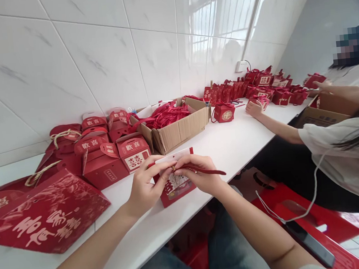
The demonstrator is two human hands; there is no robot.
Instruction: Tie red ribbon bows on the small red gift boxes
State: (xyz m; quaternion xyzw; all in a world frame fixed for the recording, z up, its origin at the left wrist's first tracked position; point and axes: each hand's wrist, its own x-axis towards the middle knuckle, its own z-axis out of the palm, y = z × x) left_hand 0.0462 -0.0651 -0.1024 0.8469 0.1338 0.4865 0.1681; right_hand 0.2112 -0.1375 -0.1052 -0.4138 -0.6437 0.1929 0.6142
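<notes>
My left hand [146, 184] and my right hand [199, 173] meet over a small red gift box [176, 189] that stands on the white table's near edge. The left fingers pinch the box's white top flap. The right fingers pinch a red ribbon [210, 171] whose free end sticks out to the right. The box's front has a gold and white picture, partly hidden by my fingers.
Several folded red boxes [105, 154] and a large red gift bag [44, 211] lie to the left. An open cardboard carton [179, 130] holds red ribbons. A person at right has a hand [255, 108] by more red boxes [257, 87]. White table [231, 142], red stool [330, 221].
</notes>
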